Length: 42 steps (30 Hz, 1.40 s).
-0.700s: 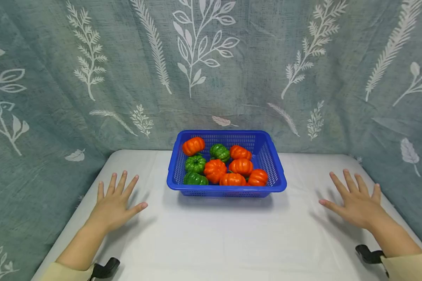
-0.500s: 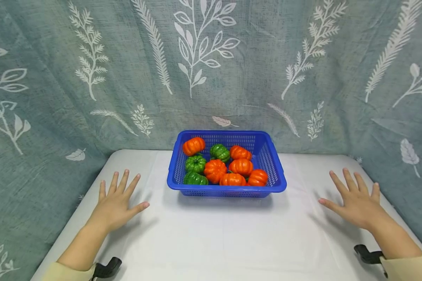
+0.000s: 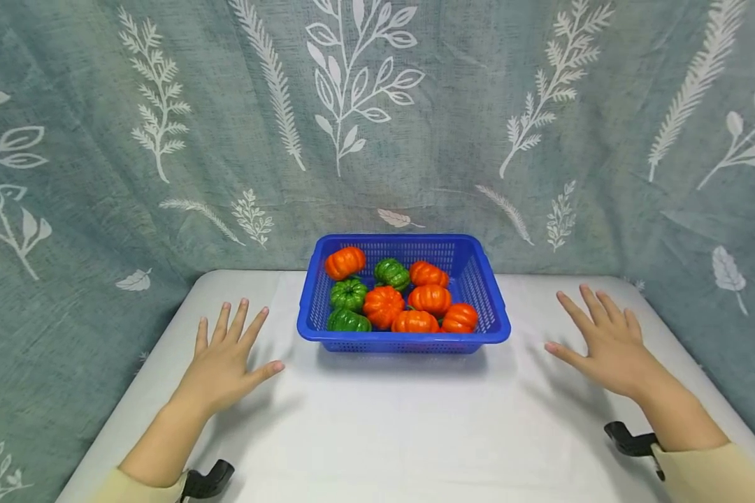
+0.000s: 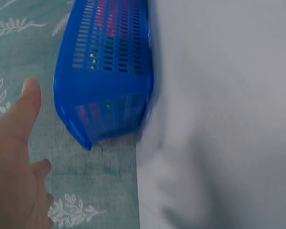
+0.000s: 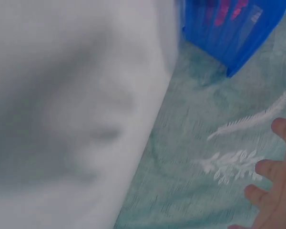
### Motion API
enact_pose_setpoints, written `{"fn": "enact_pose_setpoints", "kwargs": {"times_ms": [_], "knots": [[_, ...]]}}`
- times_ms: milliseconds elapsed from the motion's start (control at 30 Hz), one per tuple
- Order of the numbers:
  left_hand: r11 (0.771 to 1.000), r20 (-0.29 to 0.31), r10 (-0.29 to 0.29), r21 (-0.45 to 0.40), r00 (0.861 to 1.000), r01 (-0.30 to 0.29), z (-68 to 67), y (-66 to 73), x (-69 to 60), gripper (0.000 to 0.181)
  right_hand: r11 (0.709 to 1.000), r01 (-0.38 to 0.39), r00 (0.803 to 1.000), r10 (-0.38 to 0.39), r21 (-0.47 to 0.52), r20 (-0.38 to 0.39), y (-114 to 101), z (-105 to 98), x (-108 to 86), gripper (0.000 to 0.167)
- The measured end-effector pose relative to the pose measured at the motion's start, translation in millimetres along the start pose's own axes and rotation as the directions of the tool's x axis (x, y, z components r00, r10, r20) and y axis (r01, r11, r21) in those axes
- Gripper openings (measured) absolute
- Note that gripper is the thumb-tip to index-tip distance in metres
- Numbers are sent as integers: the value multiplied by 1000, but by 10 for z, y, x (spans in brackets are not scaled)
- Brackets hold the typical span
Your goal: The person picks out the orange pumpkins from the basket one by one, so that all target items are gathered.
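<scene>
A blue plastic basket point(image 3: 405, 337) with slotted sides stands at the back middle of the table. Inside lie several orange pumpkin-shaped vegetables point(image 3: 384, 307) and 3 green ones point(image 3: 349, 295), ribbed and glossy. To the basket's left, my left hand point(image 3: 223, 367) hovers over the table with its fingers spread, holding nothing. My right hand point(image 3: 614, 349) is likewise spread and bare on the basket's right side, casting a shadow below it. Both hands are apart from the basket. In the left wrist view the basket's slotted wall point(image 4: 105, 90) shows beyond the thumb.
A white cloth covers the table point(image 3: 403, 433). Behind it and along both sides hangs a grey-green curtain point(image 3: 440, 140) with white leaf prints. A black camera mount sits at each wrist, the left mount point(image 3: 209, 479) and the right mount point(image 3: 629, 440).
Both hands have moved inward toward the basket, the right one further than the left. Fingers stay spread. The basket and the vegetables in it keep their places.
</scene>
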<state>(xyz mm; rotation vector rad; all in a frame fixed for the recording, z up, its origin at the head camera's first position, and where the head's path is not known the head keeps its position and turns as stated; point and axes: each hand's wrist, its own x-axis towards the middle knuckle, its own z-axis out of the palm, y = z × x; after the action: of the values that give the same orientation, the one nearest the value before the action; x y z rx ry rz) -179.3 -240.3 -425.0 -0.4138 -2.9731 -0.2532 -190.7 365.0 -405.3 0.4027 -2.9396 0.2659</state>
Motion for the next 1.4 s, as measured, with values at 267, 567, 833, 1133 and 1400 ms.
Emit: {"fn": "enact_pose_setpoints", "kwargs": {"times_ms": [267, 567, 833, 1133, 1400], "knots": [[998, -16, 43, -53, 999, -43, 10, 260, 219, 94, 988, 114, 990, -105, 105, -89, -332, 2, 221, 84], [989, -32, 67, -131, 997, -71, 77, 374, 454, 93, 963, 179, 983, -165, 203, -83, -642, 36, 489, 76], [947, -43, 85, -308, 995, -94, 120, 404, 644, 89, 938, 217, 976, -205, 271, -72, -798, 66, 761, 60], [844, -26, 58, -533, 998, -63, 254, 370, 728, 86, 935, 252, 966, -259, 250, -8, -891, 81, 947, 50], [719, 14, 47, -695, 999, -24, 349, 370, 749, 89, 934, 223, 950, -272, 278, 154, -1048, 68, 1122, 52]]}}
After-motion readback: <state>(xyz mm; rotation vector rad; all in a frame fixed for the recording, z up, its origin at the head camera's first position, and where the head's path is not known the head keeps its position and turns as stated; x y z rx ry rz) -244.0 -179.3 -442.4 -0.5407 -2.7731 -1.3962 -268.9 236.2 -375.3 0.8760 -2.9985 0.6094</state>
